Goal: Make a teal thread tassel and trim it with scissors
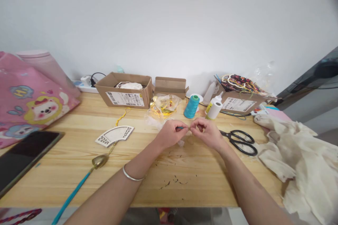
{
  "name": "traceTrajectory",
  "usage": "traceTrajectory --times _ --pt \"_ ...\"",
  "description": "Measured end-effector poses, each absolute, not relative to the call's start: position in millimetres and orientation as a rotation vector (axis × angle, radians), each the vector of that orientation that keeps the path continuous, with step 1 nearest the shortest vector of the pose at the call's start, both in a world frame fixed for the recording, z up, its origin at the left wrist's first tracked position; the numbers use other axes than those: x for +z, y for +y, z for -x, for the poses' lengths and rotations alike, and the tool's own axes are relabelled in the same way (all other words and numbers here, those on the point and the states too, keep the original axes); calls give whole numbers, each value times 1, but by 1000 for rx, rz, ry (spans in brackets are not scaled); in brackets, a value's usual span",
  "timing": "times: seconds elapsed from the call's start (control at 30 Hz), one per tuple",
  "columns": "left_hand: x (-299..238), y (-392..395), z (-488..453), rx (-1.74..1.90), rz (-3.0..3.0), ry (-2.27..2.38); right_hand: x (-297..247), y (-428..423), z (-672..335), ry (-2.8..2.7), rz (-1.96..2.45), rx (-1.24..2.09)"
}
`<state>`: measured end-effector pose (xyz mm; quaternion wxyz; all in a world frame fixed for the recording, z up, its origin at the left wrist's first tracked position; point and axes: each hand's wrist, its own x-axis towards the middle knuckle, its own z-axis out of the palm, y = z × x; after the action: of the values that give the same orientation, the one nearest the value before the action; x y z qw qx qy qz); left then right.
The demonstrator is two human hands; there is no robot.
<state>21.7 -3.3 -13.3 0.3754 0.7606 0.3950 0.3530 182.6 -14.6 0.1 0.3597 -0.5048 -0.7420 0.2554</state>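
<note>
Over the middle of the table, my left hand (170, 133) and my right hand (207, 133) meet fingertip to fingertip, both closed in a pinch. A small teal piece (180, 127) shows between the left fingers; its kind cannot be made out. Whatever the right fingertips grip is too small to name. Beyond the hands stand a teal thread spool (192, 107) and a white glue bottle (214, 109). Black-handled scissors (241, 142) lie right of my right hand. To the left rests a fan-shaped pendant (114, 136) with yellow cord, a brass-coloured cap (99, 161) and a teal tassel (72, 195).
Along the wall stand a cardboard box (124, 91), a smaller open box (170, 87) and a filled box (237, 102). A plastic bag (165, 107) holds yellow cords. Cream cloth (303, 161) covers the right side. A phone (25, 158) and a pink bag (31, 102) are left.
</note>
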Motion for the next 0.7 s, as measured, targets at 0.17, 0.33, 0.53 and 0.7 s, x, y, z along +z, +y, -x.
traceTrajectory --times 0.17,0.33,0.53,0.7 --pt "-16 -1 -22 910 -1936 1063 -11 -9 -183 -1732 1318 914" --pt "-18 2 -20 924 -1903 1084 -15 -7 -183 -1723 1300 940" --pt "-17 2 -19 936 -1902 1068 -16 -7 -182 -1843 1298 706" --pt "-16 2 -20 930 -1929 1050 -19 -7 -183 -1907 1279 563"
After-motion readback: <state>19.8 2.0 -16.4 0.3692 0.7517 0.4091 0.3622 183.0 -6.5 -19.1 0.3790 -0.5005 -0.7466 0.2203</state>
